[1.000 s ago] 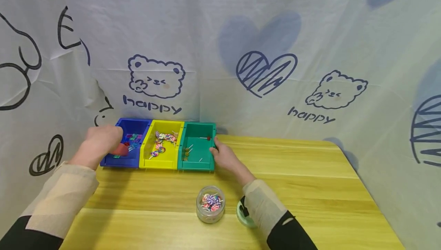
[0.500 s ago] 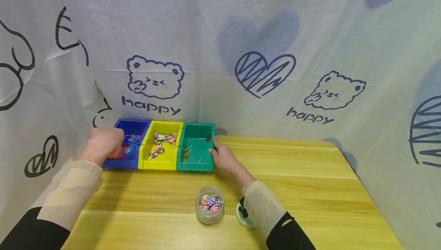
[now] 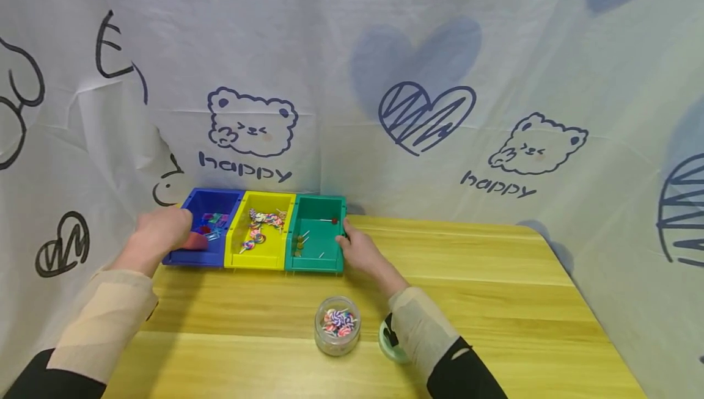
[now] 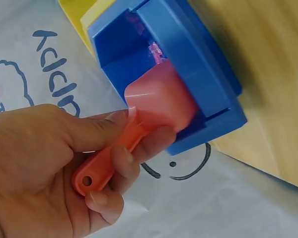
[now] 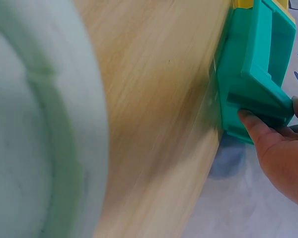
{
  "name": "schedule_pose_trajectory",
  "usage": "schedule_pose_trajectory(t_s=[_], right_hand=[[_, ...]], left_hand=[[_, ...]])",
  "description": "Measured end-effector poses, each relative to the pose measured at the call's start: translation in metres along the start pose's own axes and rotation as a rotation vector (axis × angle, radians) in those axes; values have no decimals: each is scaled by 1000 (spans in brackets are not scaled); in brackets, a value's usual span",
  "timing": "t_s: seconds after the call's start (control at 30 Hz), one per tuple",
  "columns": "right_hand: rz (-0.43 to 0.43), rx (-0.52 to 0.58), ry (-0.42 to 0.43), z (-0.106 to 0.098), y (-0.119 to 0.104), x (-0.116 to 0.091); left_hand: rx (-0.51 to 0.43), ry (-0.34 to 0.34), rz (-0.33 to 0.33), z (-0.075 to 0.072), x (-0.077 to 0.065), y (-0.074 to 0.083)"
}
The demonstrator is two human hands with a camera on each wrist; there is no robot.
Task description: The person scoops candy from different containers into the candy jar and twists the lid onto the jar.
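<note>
My left hand (image 3: 159, 237) pinches the handle of a coral-pink scoop (image 4: 161, 94) between thumb and fingers. The scoop's bowl is down inside the blue bin (image 3: 200, 258), beside small shiny red, purple and clear-blue trinkets (image 3: 214, 228). One pink trinket shows past the bowl in the left wrist view; the scoop's inside is hidden there. At the other end of the row, my right hand (image 3: 365, 252) grips the side wall of the green bin (image 5: 238, 64), thumb at the rim and fingers against the outside. A few tiny sticks and a red-headed one lie in that bin.
Between them stands a yellow bin (image 3: 258, 263) with several miniature swirl lollipops (image 3: 266, 219). A clear jar (image 3: 337, 345) of similar lollipops stands nearer on the wooden table (image 3: 473, 301). Under my right sleeve lies a pale green lid (image 3: 387, 350). A printed cloth (image 3: 352, 167) hangs behind.
My left hand shifts the scoop slightly within the blue bin, and its bowl now covers a green trinket seen at the front earlier. My right hand stays on the green bin.
</note>
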State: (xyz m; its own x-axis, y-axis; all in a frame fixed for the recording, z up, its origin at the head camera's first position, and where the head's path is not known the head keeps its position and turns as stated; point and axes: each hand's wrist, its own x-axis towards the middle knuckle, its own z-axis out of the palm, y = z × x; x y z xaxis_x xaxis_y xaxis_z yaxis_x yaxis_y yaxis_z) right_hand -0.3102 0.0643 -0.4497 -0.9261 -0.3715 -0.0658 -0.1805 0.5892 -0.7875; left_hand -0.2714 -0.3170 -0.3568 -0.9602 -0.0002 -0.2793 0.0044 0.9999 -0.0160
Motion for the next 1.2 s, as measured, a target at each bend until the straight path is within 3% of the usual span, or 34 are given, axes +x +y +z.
schedule_pose_trajectory(t_s=[0.27, 0.43, 0.7, 1.2], right_hand=[[-4, -8, 2, -1, -1, -1], [-10, -14, 10, -1, 0, 0], [-16, -14, 7, -1, 1, 1], [7, -15, 7, 0, 0, 1]], left_hand=[[-26, 98, 47, 16, -3, -10], [-65, 116, 30, 24, -1, -12], [-90, 129, 9, 32, 2, -11], [-144, 219, 7, 44, 8, 4]])
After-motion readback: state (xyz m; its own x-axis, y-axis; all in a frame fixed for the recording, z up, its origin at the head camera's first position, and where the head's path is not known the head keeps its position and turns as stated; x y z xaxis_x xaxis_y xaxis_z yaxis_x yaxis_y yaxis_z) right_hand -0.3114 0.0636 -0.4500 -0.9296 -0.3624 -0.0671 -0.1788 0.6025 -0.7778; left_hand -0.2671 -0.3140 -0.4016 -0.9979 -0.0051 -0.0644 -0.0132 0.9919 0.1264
